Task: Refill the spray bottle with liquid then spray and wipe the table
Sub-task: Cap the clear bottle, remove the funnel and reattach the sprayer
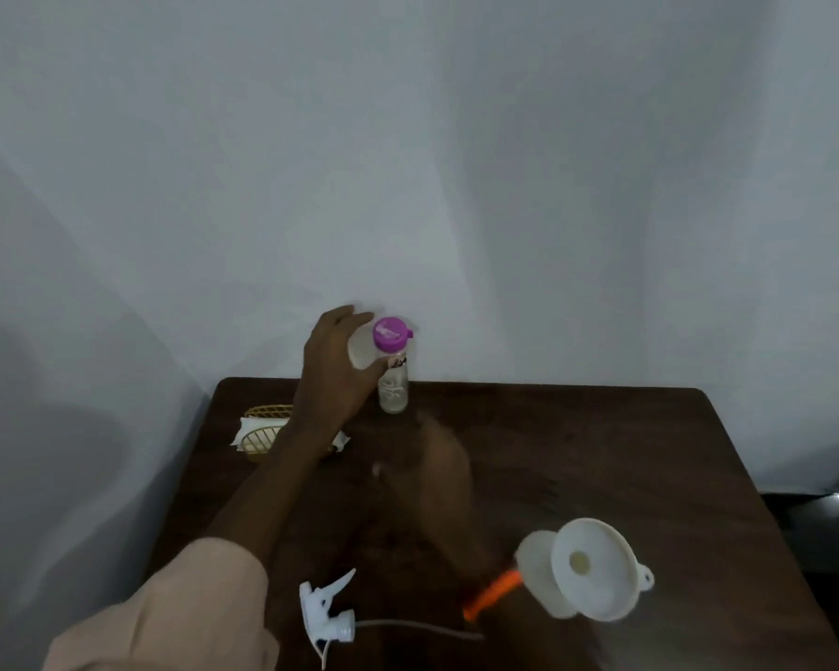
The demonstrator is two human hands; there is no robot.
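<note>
Refill bottle (393,375) upright between curled left fingers (359,318); right hand (439,469) blurred, grip unclear.

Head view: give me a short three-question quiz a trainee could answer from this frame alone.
1. True or false: the funnel sits in the mouth of a bottle.
2. Which hand reaches for the bottle with the purple cap? A) left hand B) right hand
3. Fill in: the spray head lies on the ___, off its bottle.

Key
1. True.
2. A; its fingers curl beside the cap, though a firm grip cannot be confirmed.
3. table.
</note>
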